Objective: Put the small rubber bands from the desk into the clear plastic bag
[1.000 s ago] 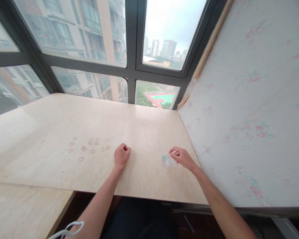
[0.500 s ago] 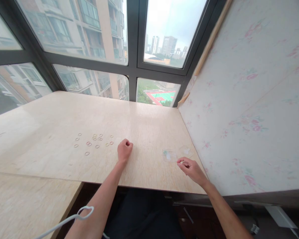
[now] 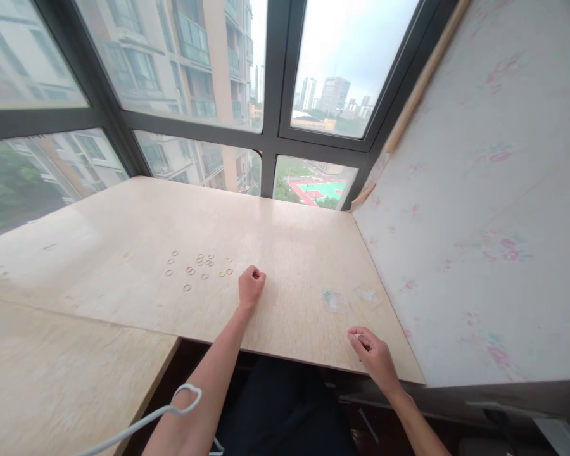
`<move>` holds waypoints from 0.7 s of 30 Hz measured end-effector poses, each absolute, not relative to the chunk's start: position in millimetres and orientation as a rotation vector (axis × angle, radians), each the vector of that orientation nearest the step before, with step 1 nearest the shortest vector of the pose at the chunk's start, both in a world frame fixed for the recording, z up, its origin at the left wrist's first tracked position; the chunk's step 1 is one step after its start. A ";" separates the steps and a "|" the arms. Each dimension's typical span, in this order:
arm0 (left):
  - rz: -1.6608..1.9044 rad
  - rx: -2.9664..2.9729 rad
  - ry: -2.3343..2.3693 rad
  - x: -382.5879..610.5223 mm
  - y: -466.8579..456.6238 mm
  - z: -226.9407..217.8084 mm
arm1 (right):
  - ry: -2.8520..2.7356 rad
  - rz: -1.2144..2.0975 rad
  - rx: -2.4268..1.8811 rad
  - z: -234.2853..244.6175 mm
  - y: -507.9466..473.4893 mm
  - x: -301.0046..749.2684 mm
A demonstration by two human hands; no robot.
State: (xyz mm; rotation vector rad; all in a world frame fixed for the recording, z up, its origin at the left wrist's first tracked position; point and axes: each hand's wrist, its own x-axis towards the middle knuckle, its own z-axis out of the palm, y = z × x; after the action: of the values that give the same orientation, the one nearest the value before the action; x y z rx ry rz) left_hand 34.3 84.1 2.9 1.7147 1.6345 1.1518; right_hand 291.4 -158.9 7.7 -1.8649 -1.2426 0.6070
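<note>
My left hand (image 3: pixel 252 287) rests on the pale counter (image 3: pixel 289 247), its fingers curled into a fist; whatever it may hold is hidden. Just left of it lie several thin small rings, like little elastic bands, among them a reddish ring (image 3: pixel 189 270) and a separate ring (image 3: pixel 187 287) nearest to me. Over the counter's front part, my right hand (image 3: pixel 371 354) has thumb and forefinger brought together in a pinch; anything between them is too small to name. Beyond that hand lies a clear plastic packet (image 3: pixel 333 300) with green print, apart from the fingers.
A second clear plastic piece (image 3: pixel 368 296) lies close to the flowered wall (image 3: pixel 494 240) on the right. Dark window frames (image 3: pixel 268 126) border the far edge. A white cable (image 3: pixel 161 410) loops in front of my left forearm. Another counter section (image 3: pixel 52 380) extends at the left front.
My right hand has drawn back from beside the plastic packet toward the counter's front edge. The left fist stays beside the rings. The whole view has shifted a little.
</note>
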 end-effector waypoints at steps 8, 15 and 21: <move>1.163 1.689 1.629 34.6 84.4 -2.4 | -1.270 0.356 -1.948 -3.4 -161.8 291.6; 1.233 1.648 1.569 33.3 75.6 -1.4 | -1.379 0.222 -1.993 -5.1 -162.7 291.4; 1.283 1.616 1.511 31.8 64.1 0.5 | -1.447 0.278 -2.030 -9.6 -161.0 295.3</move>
State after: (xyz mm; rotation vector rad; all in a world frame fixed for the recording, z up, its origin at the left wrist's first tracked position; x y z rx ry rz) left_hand 31.8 64.1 0.5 1.6156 1.5105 1.2829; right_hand 295.3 -161.0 -9.6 -2.0302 -1.4466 0.2776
